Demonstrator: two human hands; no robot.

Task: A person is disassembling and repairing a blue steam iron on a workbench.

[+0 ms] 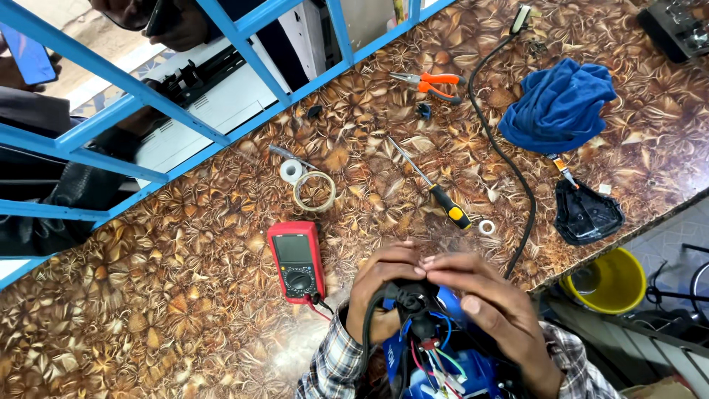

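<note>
Both grips pinch black part (410,295) (blue device) | multimeter (297,260) left | screwdriver (432,186) beyond

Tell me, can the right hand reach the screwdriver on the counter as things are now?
Probably yes. The screwdriver lies bare on the counter just beyond the right hand, with nothing between them. But both hands now hold a black part, so the right hand must let go first.

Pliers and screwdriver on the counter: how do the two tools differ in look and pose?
The pliers have orange handles spread in a V; the screwdriver has one black and yellow handle with a long thin shaft. The pliers lie far up the patterned counter, near the blue frame; the screwdriver lies closer to the hands, its handle toward them. The pliers lie roughly level in the view; the screwdriver runs diagonally. Both lie flat and untouched.
</note>
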